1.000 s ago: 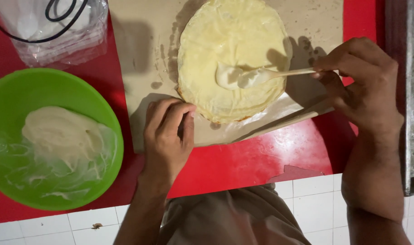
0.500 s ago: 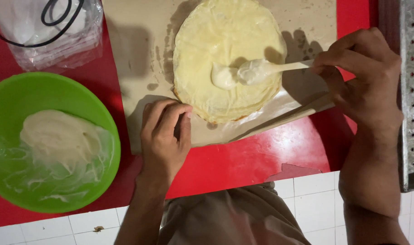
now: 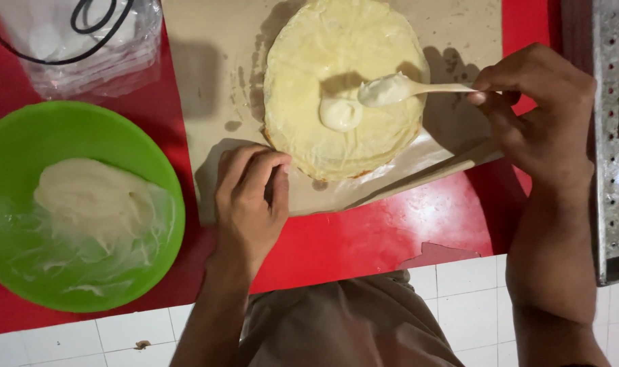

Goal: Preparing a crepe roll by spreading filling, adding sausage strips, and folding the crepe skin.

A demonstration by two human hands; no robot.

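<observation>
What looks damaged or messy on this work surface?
The red covering is torn near its front edge, by the white tiles. Smears mark the brown paper left of the crepe stack. Nothing looks spilled.

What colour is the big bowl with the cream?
The bowl is bright green, seen in the head view.

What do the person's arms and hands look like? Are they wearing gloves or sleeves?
No gloves and no sleeves in view. The left hand and the right hand are bare, and both forearms are bare down to the picture's edge. No rings, watch or bracelets show. The fingernails look short.
</observation>
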